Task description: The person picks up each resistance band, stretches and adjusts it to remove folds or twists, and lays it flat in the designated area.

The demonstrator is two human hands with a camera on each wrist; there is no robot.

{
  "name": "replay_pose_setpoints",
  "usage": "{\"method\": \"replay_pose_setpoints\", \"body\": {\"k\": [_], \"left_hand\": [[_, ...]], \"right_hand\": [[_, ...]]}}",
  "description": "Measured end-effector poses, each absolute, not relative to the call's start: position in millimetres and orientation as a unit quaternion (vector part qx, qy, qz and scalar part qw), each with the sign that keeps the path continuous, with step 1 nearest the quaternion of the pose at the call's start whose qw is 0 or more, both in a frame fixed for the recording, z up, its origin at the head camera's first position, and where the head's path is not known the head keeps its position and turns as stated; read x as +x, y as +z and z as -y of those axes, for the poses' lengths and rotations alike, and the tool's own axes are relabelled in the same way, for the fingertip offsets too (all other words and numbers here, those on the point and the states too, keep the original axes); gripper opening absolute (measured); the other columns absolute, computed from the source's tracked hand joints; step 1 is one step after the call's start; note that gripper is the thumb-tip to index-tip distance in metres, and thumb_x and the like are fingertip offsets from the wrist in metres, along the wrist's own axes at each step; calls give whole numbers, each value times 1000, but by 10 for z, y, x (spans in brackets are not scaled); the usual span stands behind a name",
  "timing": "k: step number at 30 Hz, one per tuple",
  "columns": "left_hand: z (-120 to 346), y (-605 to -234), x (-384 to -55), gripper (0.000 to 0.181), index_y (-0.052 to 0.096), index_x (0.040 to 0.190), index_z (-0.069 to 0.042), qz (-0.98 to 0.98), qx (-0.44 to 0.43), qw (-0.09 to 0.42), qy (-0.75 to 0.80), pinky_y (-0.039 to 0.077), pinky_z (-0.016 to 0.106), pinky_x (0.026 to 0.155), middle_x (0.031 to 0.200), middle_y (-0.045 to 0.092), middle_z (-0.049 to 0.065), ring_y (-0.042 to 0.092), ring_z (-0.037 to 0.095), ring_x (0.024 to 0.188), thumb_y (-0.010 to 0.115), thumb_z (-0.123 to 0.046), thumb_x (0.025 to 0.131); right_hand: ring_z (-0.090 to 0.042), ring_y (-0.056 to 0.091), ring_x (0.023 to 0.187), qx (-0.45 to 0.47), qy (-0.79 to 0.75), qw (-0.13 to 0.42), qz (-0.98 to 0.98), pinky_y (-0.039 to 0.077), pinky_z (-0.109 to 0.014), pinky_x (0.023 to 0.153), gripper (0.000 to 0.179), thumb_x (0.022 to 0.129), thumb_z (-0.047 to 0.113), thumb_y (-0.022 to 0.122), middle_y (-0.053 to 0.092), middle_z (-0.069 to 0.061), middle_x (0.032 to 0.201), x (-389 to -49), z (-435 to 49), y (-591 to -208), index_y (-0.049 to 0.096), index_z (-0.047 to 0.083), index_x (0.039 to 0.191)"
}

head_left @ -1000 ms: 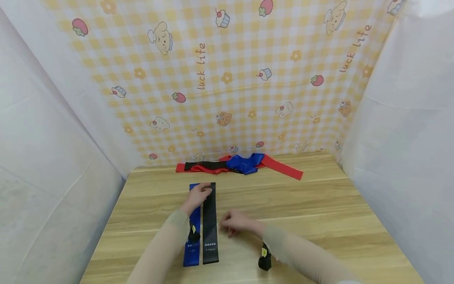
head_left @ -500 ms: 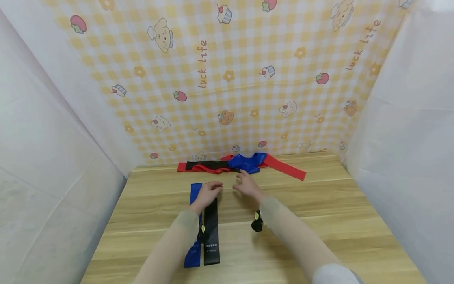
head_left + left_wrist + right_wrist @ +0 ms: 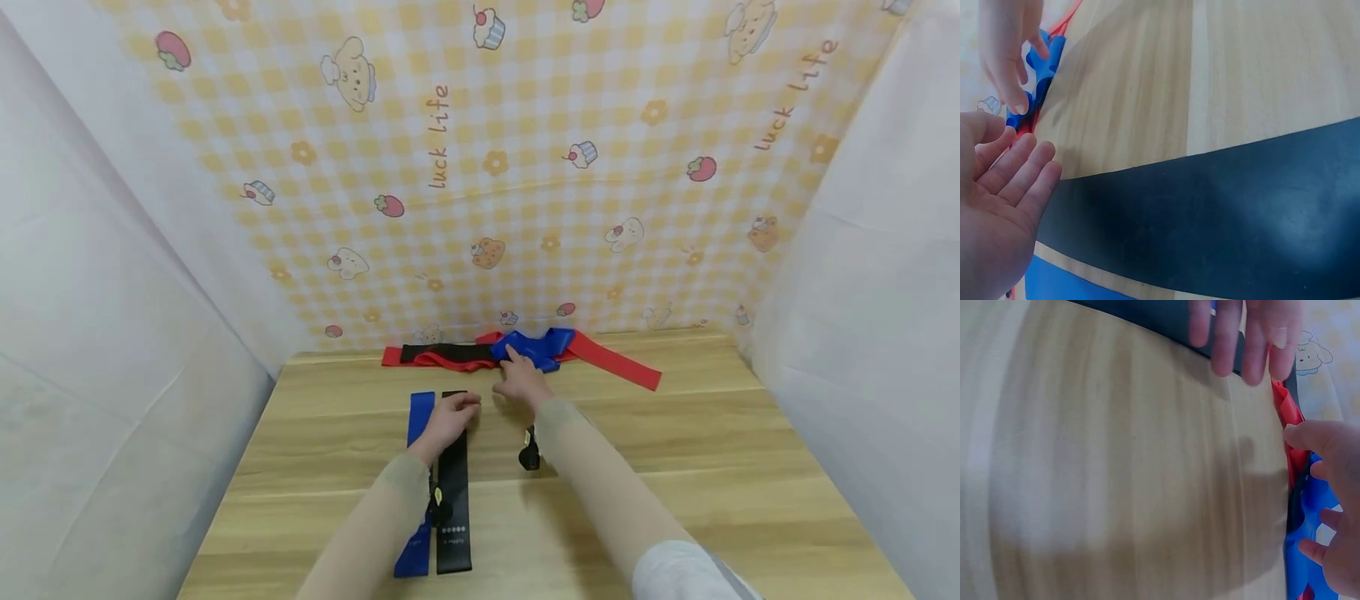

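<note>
Two flat resistance bands lie side by side on the wooden table [image 3: 675, 467]: a blue one [image 3: 422, 408] and, to its right, a black one [image 3: 454, 492] with white dots and lettering. Over the black band's far end is my left hand [image 3: 448, 422], fingers loosely extended and holding nothing. My right hand [image 3: 527, 382] reaches to the heap of bands at the back, its index finger extended over a crumpled blue band [image 3: 553, 343]. In the right wrist view the fingers [image 3: 1313, 551] are spread beside that blue band, not gripping it.
In the same heap are a black band [image 3: 450, 353] at the left and red bands [image 3: 618, 367], one trailing right. A yellow checked cloth [image 3: 495, 192] hangs behind the table; white sheets [image 3: 862, 275] hang at both sides.
My right hand has moved forward from beside the black band to the heap. My left hand has shifted right, from between the flat bands to over the black one's far end.
</note>
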State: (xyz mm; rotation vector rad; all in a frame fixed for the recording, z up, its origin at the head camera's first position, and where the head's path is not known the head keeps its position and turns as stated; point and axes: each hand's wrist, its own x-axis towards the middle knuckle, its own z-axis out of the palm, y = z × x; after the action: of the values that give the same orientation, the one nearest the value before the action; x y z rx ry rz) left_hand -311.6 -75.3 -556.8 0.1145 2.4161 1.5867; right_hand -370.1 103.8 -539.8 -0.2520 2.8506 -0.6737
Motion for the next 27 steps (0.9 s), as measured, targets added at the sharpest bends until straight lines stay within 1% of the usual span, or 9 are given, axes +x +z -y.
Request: {"method": "replay_pose_setpoints", "body": {"k": [3,7,11,14,19,22,27], "left_hand": [[728,-5587,-3094,31,63,124,-1,-825,40,132,547,53,35,81,119,65,12,62,23,102,57,-16,98],[709,-5587,-3089,32,62,125,0,-820,46,139,553,54,35,81,118,65,13,62,23,100,56,-16,98],[719,-5569,-3114,35,60,128,0,-810,35,146,566,53,38,83,120,64,14,61,24,101,56,-16,97],[735,-5562,-3150,36,59,129,0,-795,18,149,587,52,41,87,121,64,16,61,27,104,55,-18,98],[737,-5548,-3194,39,55,133,1,-756,-8,165,633,50,43,91,121,63,20,61,31,109,52,-23,101],[716,-5525,-3199,43,52,136,0,-738,-30,181,649,49,43,94,122,62,18,62,29,110,49,-27,103],[653,-5491,-3180,47,48,138,1,-718,-55,203,663,49,41,95,126,59,18,63,22,105,44,-31,105]], "right_hand": [[-41,23,140,-79,-211,114,-968,24,-64,107,62,90,34,67,21,-8,159,-3709,-1056,-5398,48,4,142],[-40,22,141,-77,-195,122,-970,24,-61,109,65,92,37,64,27,-8,157,-3714,-1085,-5432,43,5,145],[-40,27,139,-97,-227,106,-963,26,-57,109,61,95,36,60,35,-11,153,-3702,-1084,-5452,45,1,143],[-40,33,136,-130,-278,89,-947,27,-52,110,55,95,29,60,42,-17,147,-3664,-1062,-5442,50,-4,138],[-35,41,133,-154,-368,96,-912,31,-45,110,49,96,23,59,50,-21,139,-3496,-1031,-5394,52,-7,134],[-33,43,132,-147,-419,117,-888,33,-45,108,48,96,25,59,53,-19,137,-3347,-1026,-5354,53,-5,134],[-33,45,129,-153,-487,135,-849,35,-46,107,44,96,23,60,55,-19,134,-3122,-1039,-5317,57,-3,131]]}}
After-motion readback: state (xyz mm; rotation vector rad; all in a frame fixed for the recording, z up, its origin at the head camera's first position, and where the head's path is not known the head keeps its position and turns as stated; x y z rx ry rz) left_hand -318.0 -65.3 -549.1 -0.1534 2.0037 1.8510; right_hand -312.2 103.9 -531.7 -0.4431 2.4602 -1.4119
